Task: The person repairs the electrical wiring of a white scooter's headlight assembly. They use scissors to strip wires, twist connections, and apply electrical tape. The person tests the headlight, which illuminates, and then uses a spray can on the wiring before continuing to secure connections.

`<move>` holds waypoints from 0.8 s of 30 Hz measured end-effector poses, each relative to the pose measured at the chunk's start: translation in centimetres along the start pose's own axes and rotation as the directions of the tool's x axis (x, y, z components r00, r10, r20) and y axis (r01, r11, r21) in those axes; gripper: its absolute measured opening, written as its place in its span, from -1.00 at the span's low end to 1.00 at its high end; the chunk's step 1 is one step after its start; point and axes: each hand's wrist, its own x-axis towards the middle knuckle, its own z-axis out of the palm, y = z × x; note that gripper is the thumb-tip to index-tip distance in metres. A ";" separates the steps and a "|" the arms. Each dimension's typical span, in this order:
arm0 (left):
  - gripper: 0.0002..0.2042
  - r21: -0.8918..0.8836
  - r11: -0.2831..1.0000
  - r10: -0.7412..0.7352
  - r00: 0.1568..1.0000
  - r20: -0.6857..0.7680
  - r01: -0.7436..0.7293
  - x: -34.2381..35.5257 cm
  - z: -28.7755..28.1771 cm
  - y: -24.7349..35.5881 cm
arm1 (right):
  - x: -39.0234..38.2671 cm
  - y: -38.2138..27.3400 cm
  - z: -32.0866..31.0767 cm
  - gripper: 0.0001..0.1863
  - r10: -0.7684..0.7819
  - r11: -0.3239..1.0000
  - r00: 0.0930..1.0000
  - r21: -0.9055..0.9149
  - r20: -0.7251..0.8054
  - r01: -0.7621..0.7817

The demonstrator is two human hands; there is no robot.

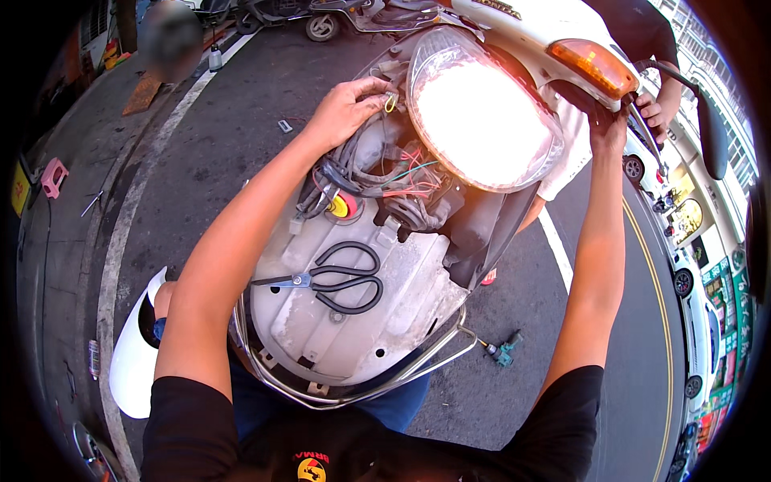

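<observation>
My left hand (349, 112) pinches a small yellow loop (390, 101) at the upper left of the lit headlight (485, 119), whose glare hides its detail. My right hand (609, 124) reaches beneath the orange turn signal (586, 63) on the white scooter cowl (514, 16); its fingers are mostly hidden. Bundled wires (365, 173) with red and green leads lie exposed below my left hand. Black-handled scissors (345, 297) rest on the pale inner panel (385, 333).
Another person's hand (654, 116) is beside the mirror stalk. A white panel (132, 369) stands at left, a green power tool (506, 349) lies on the asphalt, and a pink stool (54, 177) sits farther left. Scooters (321, 24) and cars (705, 337) line the street.
</observation>
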 end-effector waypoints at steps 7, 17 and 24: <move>-0.76 0.031 0.999 0.013 0.999 0.049 -0.015 0.1 -0.3 0.5 | -0.9 -0.6 0.9 -0.55 0.061 0.998 0.996 0.010 -0.062 -0.061; -0.72 0.038 0.999 0.019 1.000 -0.001 -0.019 -0.1 -0.2 0.0 | -0.2 0.9 0.0 -0.45 -0.011 0.993 0.996 0.118 -0.084 0.021; -0.73 0.019 1.000 0.012 1.000 0.008 -0.012 -0.1 -0.1 0.3 | -1.2 0.4 1.4 -0.44 -0.011 0.990 0.997 0.141 -0.082 0.023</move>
